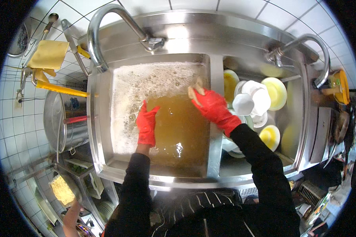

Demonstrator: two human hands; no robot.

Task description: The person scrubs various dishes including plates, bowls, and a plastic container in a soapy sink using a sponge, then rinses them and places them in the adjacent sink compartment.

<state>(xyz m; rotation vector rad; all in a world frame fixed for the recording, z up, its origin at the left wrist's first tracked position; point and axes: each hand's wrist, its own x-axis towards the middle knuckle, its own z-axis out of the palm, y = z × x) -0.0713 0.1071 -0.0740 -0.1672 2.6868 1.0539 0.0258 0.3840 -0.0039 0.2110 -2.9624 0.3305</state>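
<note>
Both my hands wear red rubber gloves over the left basin (pixel 212 118) of a stainless steel double sink. My left hand (pixel 146 123) is at the surface of the brown, foamy water (pixel 181 127), thumb apart from the fingers and nothing visible in it. Some of its fingertips may be under the water. My right hand (pixel 212 105), near the divider, grips a blurred tan scrubbing pad or cloth (pixel 194 93). Beneath and beside my right forearm, the right basin (pixel 290 127) holds white bowls (pixel 261 100) and yellow-stained dishes (pixel 273 93). What lies under the murky water is hidden.
Chrome faucets arch over the left basin (pixel 96 38) and the right basin (pixel 323 56). A large metal pot (pixel 74 118) stands left of the sink. Yellow cloths (pixel 49 54) hang on the tiled wall. At lower left, another person's hand (pixel 72 213) is near a tray of yellow food (pixel 62 189).
</note>
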